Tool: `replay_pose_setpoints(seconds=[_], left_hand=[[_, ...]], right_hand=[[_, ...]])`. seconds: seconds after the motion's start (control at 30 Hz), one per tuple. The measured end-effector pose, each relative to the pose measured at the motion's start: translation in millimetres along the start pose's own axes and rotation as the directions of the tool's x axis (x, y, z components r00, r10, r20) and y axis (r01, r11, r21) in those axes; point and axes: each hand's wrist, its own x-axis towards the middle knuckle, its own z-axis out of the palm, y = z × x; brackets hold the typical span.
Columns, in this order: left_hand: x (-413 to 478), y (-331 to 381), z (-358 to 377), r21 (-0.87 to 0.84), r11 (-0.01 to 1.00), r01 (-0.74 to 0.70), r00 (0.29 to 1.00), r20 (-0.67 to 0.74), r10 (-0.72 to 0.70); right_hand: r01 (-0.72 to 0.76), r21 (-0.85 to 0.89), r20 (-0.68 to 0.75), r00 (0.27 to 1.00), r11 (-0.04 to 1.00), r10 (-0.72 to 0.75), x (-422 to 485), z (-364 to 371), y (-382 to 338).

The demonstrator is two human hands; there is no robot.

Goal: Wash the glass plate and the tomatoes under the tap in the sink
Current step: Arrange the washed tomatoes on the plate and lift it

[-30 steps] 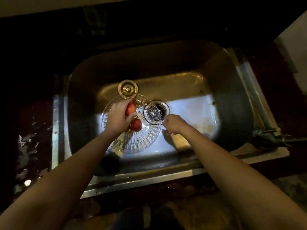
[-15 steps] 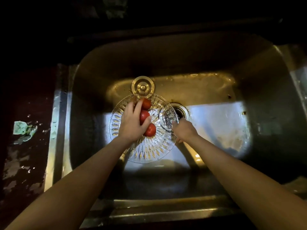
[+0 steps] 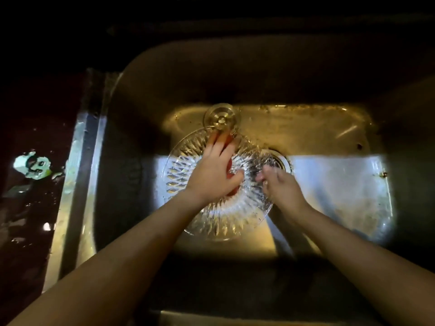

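- Left hand [image 3: 213,171] lies spread over red tomatoes [image 3: 229,163] on the cut-glass plate [image 3: 211,222] in the steel sink [image 3: 329,184].
- Right hand [image 3: 281,184], fingers loosely curled, touches the plate's right rim; grip unclear.

Tomatoes [image 3: 229,140] mostly hidden under left hand [image 3: 215,171]; only red slivers show between fingers and at palm edge, count unclear. Right hand [image 3: 280,187] motion-blurred at plate [image 3: 188,158] right rim; grip on rim not discernible. Drain [image 3: 283,161] right of plate, partly covered by rim and right hand. Round disc [image 3: 222,117] beyond plate: kind unclear. Pale scrap [image 3: 33,164] far left of plate: too blurred to identify. Sink [image 3: 329,137] back wall lost in dark; near rim and both forearms cut by frame bottom.
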Motion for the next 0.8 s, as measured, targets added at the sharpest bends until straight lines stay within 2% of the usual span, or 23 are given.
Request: replay_pose_setpoints(seconds=[0.07, 0.17, 0.27, 0.4, 0.57, 0.8], left_hand=[[2, 6, -11, -0.070, 0.997, 0.029, 1.000, -0.002, -0.029], [0, 23, -24, -0.199, 0.979, 0.032, 0.999, -0.013, -0.035], [-2, 47, -28, -0.332, 0.943, 0.005, 0.998, -0.063, -0.028], [-4, 73, -24, -0.469, 0.882, 0.034, 0.992, -0.090, -0.086], [-2, 86, -31, -0.637, 0.765, 0.092, 0.992, -0.011, -0.128], [-8, 82, -52, -0.702, 0.706, 0.093, 0.992, 0.008, -0.123]], right_hand=[[0.027, 0.108, -0.022, 0.999, 0.994, -0.025, -6, -7, -14], [0.016, 0.116, -0.064, 0.998, 0.993, -0.008, -14, -28, -36], [0.016, 0.030, -0.071, 0.997, 0.999, -0.014, -24, -60, -62], [0.043, -0.119, -0.044, 0.998, 0.992, -0.048, -27, -96, -90], [0.021, -0.218, -0.035, 0.999, 0.976, -0.029, -11, -116, -109], [0.038, -0.304, -0.025, 0.999, 0.952, -0.048, -16, -107, -130]])
